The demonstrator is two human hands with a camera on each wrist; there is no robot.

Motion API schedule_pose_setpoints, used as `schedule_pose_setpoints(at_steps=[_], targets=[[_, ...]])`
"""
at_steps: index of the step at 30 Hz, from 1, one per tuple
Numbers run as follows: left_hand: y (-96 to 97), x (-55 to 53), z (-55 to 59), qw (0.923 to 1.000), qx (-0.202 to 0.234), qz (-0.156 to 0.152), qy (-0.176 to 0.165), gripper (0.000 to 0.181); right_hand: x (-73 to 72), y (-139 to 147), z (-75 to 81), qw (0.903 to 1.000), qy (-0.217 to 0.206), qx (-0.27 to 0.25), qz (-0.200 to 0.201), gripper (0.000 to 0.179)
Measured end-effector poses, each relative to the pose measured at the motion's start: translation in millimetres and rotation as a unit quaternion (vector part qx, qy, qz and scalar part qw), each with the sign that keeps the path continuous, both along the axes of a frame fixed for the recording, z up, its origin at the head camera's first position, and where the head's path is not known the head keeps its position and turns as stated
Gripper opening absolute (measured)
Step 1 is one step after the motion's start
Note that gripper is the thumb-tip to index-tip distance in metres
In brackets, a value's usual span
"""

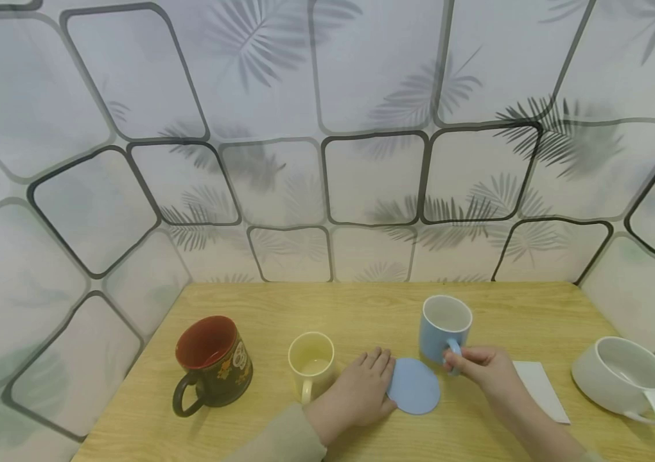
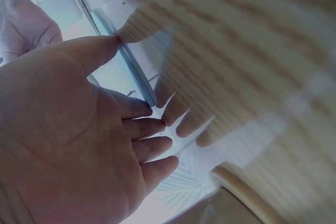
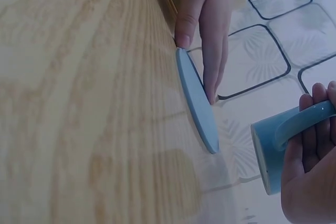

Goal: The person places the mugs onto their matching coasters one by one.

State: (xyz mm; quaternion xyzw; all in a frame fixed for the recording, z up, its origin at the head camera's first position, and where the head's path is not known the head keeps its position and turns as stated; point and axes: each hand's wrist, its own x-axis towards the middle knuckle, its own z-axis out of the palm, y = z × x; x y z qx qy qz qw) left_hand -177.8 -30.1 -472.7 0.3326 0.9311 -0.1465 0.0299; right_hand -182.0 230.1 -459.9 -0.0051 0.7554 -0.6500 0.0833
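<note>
By its handle, my right hand (image 1: 486, 372) grips a light blue mug (image 1: 434, 340) with a white inside. In the right wrist view the mug's base shows a gap above the table. Beside it, a round blue coaster (image 1: 414, 386) lies on the wood. My left hand (image 1: 362, 388) rests palm down with its fingers extended. Its thumb and index fingertip touch the coaster's left edge, as the left wrist view shows. Close to the left wrist stands a small yellow mug (image 1: 311, 353), its handle towards me.
A dark brown mug (image 1: 226, 382) with a red inside stands at the left. A flat white square piece (image 1: 540, 391) lies beyond the right hand, partly behind the forearm. At the far right is a wide white mug (image 1: 607, 378). Patterned cloth (image 1: 374, 179) rises behind the wooden table (image 1: 339, 301).
</note>
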Motion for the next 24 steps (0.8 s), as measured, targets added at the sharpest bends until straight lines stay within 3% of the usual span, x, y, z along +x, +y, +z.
schedule_pose_setpoints(at_steps=[10, 24], targets=[[0.8, 1.0, 1.1, 1.0, 0.002, 0.006, -0.002, 0.076, 12.5, -6, -5.0, 0.9995, -0.016, 0.019, 0.022, 0.022], [-0.4, 1.0, 0.4, 0.9999, 0.013, 0.005, 0.0, 0.077, 25.4, -19, -10.1, 0.9998, -0.017, 0.004, 0.007, 0.024]])
